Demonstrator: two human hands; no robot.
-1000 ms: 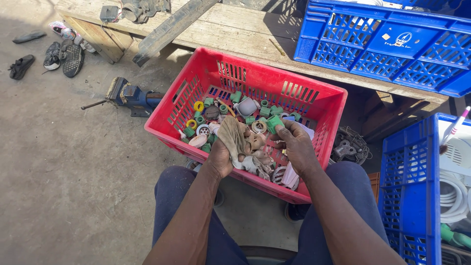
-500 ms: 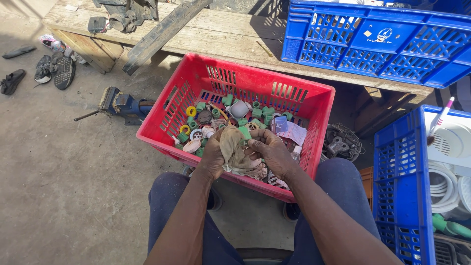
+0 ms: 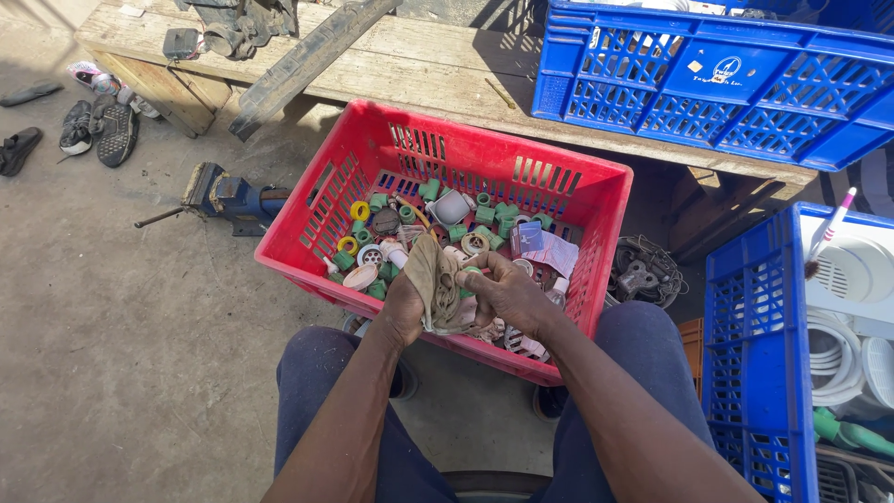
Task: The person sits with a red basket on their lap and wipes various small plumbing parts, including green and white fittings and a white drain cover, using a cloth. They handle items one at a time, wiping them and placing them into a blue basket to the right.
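I see both hands over the near edge of one red crate (image 3: 596,200): left hand (image 3: 402,307) closed on one tan rag (image 3: 438,284), right hand (image 3: 507,296) curled round a green fitting (image 3: 468,273) pressed into that rag. Many green and white fittings fill the crate. Two blue crates (image 3: 736,79) sit right; one blue vise (image 3: 223,194) left.

Both forearms reach forward over the knees, wrists close together. The left hand (image 3: 402,312) and right hand (image 3: 507,296) meet, fingers curled shut, thumbs uppermost.
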